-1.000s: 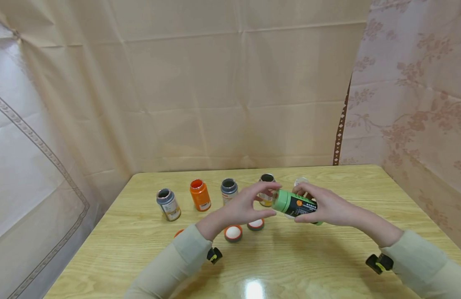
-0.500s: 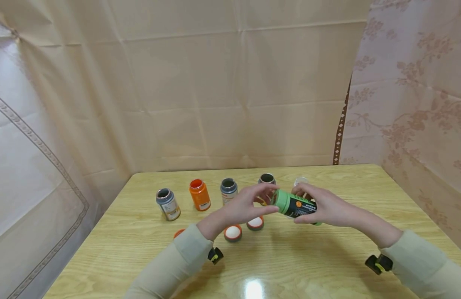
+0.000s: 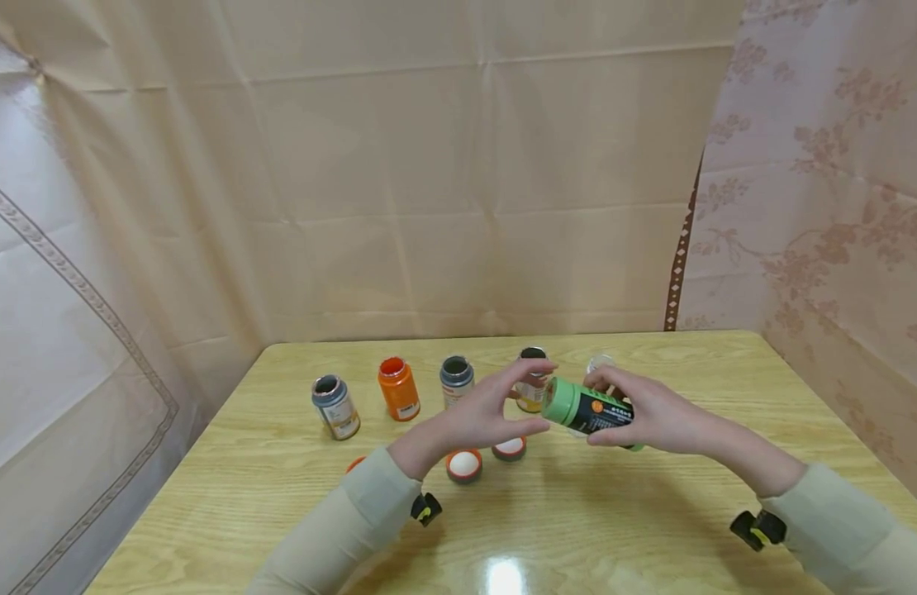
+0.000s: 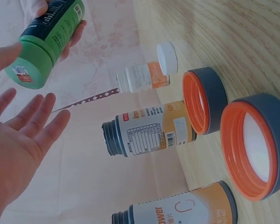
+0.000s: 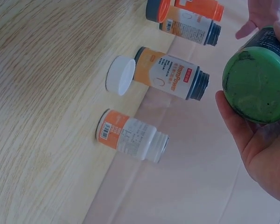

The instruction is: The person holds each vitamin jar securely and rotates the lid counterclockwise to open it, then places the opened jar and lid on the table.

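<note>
My right hand (image 3: 655,411) grips a green bottle with a black label (image 3: 605,412) round its body, held tilted above the table. The green lid (image 4: 31,65) is on it and points toward my left hand; a small sticker shows on the lid's top. In the right wrist view the bottle's scuffed green base (image 5: 257,85) faces the camera. My left hand (image 3: 482,407) is beside the lid, its fingers and thumb spread apart with nothing between them. Below stand a white bottle without its cap (image 5: 133,135) and a grey-necked bottle (image 4: 149,129), also uncapped.
Farther left stand an uncapped orange bottle (image 3: 399,390) and more open grey bottles, one at the far left (image 3: 335,408). Grey caps with orange linings (image 4: 248,145) lie upturned in front of them. A white cap (image 5: 120,75) lies near the white bottle. Curtains hang behind the wooden table (image 3: 228,512).
Half a second ago my left thumb and fingers had closed in on the lid; now they have spread slightly away from it. The right hand keeps its grip on the green bottle.
</note>
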Motion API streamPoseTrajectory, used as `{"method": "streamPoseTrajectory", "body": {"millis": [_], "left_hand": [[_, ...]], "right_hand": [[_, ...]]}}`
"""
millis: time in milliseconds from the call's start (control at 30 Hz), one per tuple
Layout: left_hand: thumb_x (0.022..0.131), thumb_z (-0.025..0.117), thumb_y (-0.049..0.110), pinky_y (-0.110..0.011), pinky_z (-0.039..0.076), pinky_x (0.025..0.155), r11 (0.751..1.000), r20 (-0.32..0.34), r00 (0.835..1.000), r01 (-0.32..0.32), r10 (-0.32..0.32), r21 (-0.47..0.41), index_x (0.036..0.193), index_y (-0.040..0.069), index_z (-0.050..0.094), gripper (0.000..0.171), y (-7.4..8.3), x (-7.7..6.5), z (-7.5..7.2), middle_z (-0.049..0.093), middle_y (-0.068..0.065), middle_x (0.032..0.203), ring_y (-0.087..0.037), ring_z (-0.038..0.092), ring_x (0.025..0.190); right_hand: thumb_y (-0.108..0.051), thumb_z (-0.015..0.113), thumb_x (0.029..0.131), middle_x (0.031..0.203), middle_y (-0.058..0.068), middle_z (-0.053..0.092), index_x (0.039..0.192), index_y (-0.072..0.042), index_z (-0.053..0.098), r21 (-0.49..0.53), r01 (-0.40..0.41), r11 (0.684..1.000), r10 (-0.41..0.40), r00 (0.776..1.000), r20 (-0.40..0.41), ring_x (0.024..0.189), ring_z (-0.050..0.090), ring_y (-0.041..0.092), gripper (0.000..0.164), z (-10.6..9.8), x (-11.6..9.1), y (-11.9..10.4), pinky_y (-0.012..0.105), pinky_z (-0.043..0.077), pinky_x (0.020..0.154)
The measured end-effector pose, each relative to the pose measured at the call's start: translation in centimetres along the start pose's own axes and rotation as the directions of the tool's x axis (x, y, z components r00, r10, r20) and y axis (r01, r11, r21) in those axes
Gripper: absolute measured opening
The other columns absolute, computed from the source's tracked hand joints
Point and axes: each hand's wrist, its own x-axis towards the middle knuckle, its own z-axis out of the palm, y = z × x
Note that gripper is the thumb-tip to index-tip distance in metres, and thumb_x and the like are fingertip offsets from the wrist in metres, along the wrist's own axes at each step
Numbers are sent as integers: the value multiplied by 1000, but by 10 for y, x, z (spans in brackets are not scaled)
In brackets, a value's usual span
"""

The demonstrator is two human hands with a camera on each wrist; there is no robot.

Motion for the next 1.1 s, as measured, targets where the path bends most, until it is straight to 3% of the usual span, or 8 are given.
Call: {"method": "streamPoseTrajectory", "body": {"millis": [167, 333, 667, 900, 1100], "left_hand": [[89, 72, 12, -27, 49, 89, 998, 5, 998, -63, 63, 19, 140, 14, 45, 58, 3, 1, -1, 53, 1, 131, -12, 55, 113], [88, 72, 9, -23, 49, 86, 997, 10, 997, -76, 76, 14, 137, 12, 47, 55, 4, 1, -1, 56, -1, 125, -9, 56, 107], [91, 71, 21, -33, 52, 87, 998, 16, 999, 50, -50, -35, 136, 8, 48, 52, 5, 1, 1, 60, 1, 111, -7, 58, 97], [92, 68, 36, -28, 50, 81, 990, -6, 992, 123, -123, 71, 131, 15, 52, 47, 6, 1, 1, 63, 9, 97, -8, 60, 92], [91, 68, 40, -29, 48, 88, 985, -30, 992, 128, -125, 115, 139, 15, 45, 58, 7, 1, 0, 62, 4, 117, -12, 59, 105]], "right_hand": [[-46, 82, 75, 100, 4, 59, 119, -16, 51, -3, -4, 1000, 4, 1000, -1, 87, 58, 20, 61, 0, 1, 0, 31, 52, 66], [-43, 82, 75, 99, 4, 58, 119, -16, 52, 11, -3, 1000, 3, 1000, 12, 87, 58, 23, 60, 1, 1, -1, 30, 52, 65], [-44, 81, 77, 101, 2, 60, 122, -15, 53, -7, 26, 1000, -26, 1000, 16, 89, 58, 21, 60, 2, 1, -2, 30, 52, 67], [-43, 81, 77, 102, 1, 60, 124, -14, 54, -15, 34, 999, -34, 999, 15, 88, 58, 18, 61, 3, 0, -1, 29, 52, 67], [-49, 78, 78, 102, 1, 60, 125, -14, 54, -13, 29, 999, -29, 999, 15, 87, 58, 18, 63, 2, 0, -1, 29, 52, 66]]}}
